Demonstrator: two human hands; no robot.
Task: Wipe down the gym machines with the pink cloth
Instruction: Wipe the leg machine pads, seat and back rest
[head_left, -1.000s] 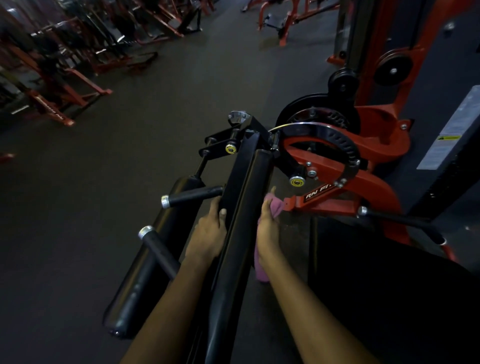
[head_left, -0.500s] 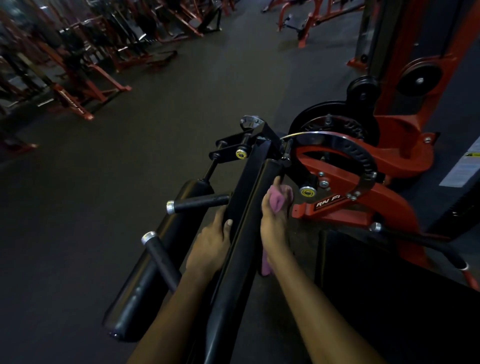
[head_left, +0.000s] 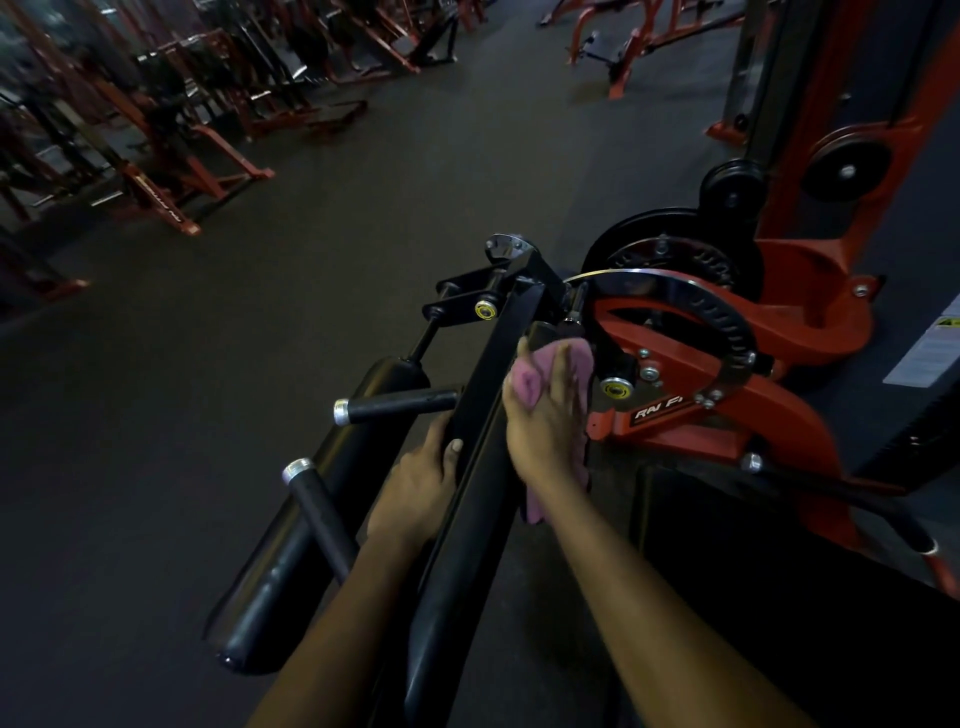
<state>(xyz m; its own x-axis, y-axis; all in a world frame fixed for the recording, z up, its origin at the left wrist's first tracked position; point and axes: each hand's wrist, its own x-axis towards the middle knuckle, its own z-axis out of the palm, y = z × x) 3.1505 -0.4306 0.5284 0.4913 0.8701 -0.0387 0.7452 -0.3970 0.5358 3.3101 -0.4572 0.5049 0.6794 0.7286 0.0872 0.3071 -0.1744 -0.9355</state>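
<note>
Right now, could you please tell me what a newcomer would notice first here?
The pink cloth stands out at centre, gripped by the right hand against the black bar. The left hand holds the bar's other side. To the right stands the red machine frame.

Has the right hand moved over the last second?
Yes. The right hand has slid the pink cloth up the black arm; its fingers now reach past the yellow-capped bolt, which they were short of.

Gym machines (head_left: 810, 317) on dark floor (head_left: 363, 223)
</note>
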